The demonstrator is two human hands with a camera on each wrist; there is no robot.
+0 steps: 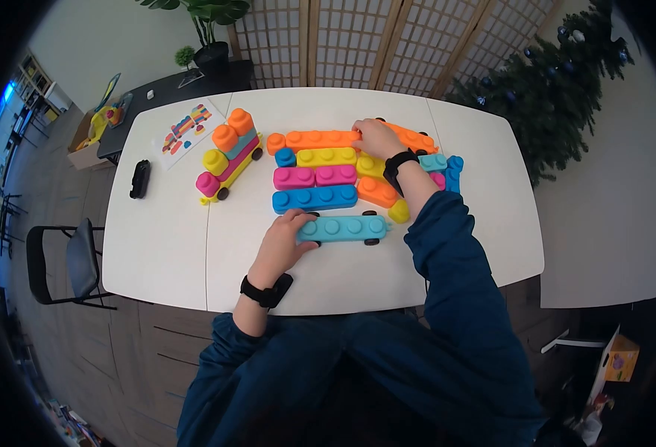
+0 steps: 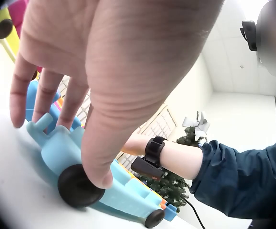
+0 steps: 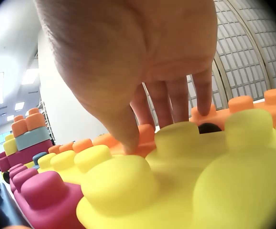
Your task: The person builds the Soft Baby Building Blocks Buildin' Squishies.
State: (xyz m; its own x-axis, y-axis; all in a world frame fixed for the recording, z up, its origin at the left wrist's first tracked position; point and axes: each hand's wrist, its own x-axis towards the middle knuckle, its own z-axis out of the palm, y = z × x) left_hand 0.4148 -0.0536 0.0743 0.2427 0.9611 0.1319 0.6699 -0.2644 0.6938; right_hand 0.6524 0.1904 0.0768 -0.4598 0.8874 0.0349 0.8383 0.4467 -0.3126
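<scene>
My left hand grips the left end of a light blue wheeled toy base near the front of the blocks. Its thumb lies on the near side by a black wheel, the other fingers on the far side. At the back row, my right hand reaches down over the right end of a long orange block. In the right wrist view its thumb is on the near side of the orange block, with the fingers behind. A yellow block stands in front of that hand.
Yellow, pink and blue blocks lie in rows between the hands. To the left stands a stacked block car, beside a printed picture sheet and a black object. More blocks lie at the right.
</scene>
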